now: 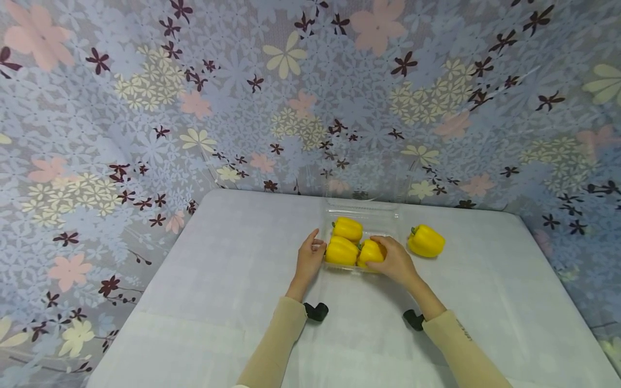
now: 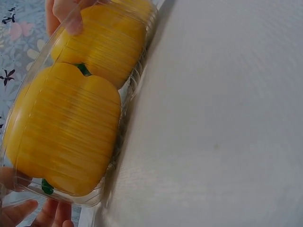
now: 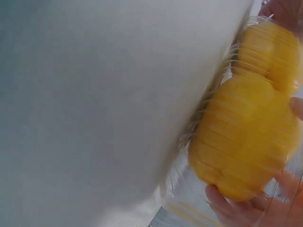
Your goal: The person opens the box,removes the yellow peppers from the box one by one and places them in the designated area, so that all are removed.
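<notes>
A clear plastic box (image 1: 398,214) holds yellow bell peppers: one at the back left (image 1: 348,229), one at the front left (image 1: 342,251) and one at the front right (image 1: 370,253). My right hand (image 1: 395,261) grips the front-right pepper, thumb at its near side and fingers over its far side. In the right wrist view, fingertips (image 3: 220,198) curve under that pepper (image 3: 241,137), seen through the ribbed plastic. My left hand (image 1: 309,258) rests at the box's left side, fingers loosely extended. The left wrist view shows its fingers (image 2: 49,213) beside the box's end, near a green stem.
Another yellow pepper (image 1: 426,241) lies on the white-covered table (image 1: 233,269), right of the box. The box's transparent lid (image 1: 364,193) stands open toward the floral cloth (image 1: 291,108) behind the table. Black wrist devices (image 1: 316,312) sit below the hands.
</notes>
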A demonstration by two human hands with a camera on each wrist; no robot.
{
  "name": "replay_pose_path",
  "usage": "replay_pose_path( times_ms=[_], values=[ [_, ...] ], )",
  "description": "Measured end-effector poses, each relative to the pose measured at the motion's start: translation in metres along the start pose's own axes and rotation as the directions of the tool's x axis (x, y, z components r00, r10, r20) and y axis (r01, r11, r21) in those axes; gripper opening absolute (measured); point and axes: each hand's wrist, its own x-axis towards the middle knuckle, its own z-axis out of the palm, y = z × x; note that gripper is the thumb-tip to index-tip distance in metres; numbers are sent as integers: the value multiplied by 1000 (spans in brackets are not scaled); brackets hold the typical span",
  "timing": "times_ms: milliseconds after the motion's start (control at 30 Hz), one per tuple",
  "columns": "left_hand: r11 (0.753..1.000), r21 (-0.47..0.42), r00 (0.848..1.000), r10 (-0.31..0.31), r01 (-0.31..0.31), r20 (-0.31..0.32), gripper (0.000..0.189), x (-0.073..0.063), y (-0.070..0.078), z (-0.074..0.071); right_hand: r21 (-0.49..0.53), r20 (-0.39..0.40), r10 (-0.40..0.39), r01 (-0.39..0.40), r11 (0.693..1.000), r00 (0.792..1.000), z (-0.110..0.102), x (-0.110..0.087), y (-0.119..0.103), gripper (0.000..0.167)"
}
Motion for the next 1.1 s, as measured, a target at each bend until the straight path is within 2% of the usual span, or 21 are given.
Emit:
replay_pose_path(
  times_ms=[167, 467, 633, 800, 1100],
  values=[
    [1000, 1, 1000, 4, -4, 6, 49, 0, 0, 0, -38, -14, -29, 29, 999, 999, -3, 0, -1, 65],
    [1000, 1, 1000, -8, 8, 15, 50, 0, 1, -1, 20, 0, 17, -17, 1000, 1000, -27, 4, -9, 65],
    [1000, 2, 1000, -7, 7, 10, 49, 1, -1, 0, 2, -71, 0, 1, 1000, 997, -49, 5, -9, 64],
    [1000, 5, 1000, -4, 4, 9, 49, 1, -2, 1, 7, -165, -9, 10, 1000, 986, -74, 3, 1, 61],
    [1000, -1, 1000, 1, -1, -3, 48, 0, 0, 1, -21, -243, 94, -103, 994, 965, -124, -13, 32, 62]
  ],
)
